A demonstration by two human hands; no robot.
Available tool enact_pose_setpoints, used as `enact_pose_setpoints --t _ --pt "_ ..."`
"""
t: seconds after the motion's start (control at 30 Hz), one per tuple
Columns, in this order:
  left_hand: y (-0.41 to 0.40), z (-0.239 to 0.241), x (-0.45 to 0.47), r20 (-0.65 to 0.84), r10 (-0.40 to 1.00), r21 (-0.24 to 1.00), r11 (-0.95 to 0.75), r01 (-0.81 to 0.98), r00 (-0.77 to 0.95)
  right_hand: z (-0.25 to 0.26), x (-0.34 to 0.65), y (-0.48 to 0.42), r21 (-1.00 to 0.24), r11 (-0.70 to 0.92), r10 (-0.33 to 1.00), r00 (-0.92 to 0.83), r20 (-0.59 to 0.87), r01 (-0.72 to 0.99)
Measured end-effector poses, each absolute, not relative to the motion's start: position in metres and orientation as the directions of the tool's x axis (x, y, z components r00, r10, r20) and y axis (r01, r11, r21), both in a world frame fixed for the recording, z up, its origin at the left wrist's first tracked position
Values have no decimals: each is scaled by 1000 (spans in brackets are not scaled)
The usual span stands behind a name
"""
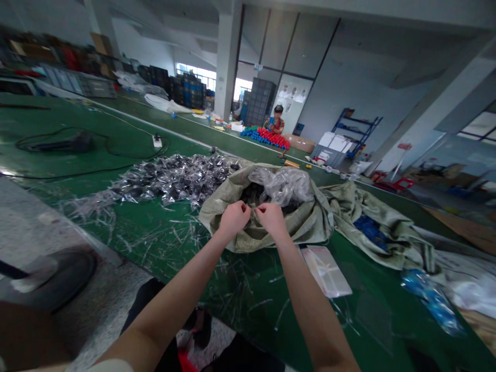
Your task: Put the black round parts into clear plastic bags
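- Broadly, a green surface (182, 137) fills the scene, its near part littered with clear scraps.
- Across it sits another person (278, 123), behind a heap of red and blue pieces (271, 138).
- An olive woven sack (248, 243) lies open-mouthed in front of the wearer, dark contents (250, 194) showing inside.
- To its right, a second sack (406, 237) slumps, something blue in its folds.
- Left of the open sack spreads a pile of dark, clear-wrapped pieces (178, 178).
- A crumpled clear plastic bundle (289, 186) blocks part of the sack's mouth.
- Flat pale packets (327, 271) lie beside the right forearm; a blue packet (432, 299) lies farther right.
- Left hand (235, 217) and right hand (270, 217) meet nearly tip to tip over the sack's mouth, each thumb and forefinger pressed together; what they pinch is too small to tell.
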State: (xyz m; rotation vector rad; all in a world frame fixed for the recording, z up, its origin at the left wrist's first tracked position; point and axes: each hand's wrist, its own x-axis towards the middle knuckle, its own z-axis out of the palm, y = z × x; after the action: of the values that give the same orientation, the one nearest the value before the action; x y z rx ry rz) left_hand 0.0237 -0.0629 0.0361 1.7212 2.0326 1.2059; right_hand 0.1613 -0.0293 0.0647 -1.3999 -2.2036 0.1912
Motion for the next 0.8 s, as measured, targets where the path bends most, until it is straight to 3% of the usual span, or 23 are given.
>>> enact_pose_setpoints --t 0.53,0.7,0.8 --pt "-73 12 35 186 930 737 82 671 -318 54 173 -28 -392 513 850 -388 356 764" --pt "-96 -9 36 205 971 756 -75 651 -126 42 190 -29 -350 660 750 -607 261 665" --pt "-107 -22 28 176 984 803 -143 579 0 29 197 -26 -363 689 720 -651 241 627"
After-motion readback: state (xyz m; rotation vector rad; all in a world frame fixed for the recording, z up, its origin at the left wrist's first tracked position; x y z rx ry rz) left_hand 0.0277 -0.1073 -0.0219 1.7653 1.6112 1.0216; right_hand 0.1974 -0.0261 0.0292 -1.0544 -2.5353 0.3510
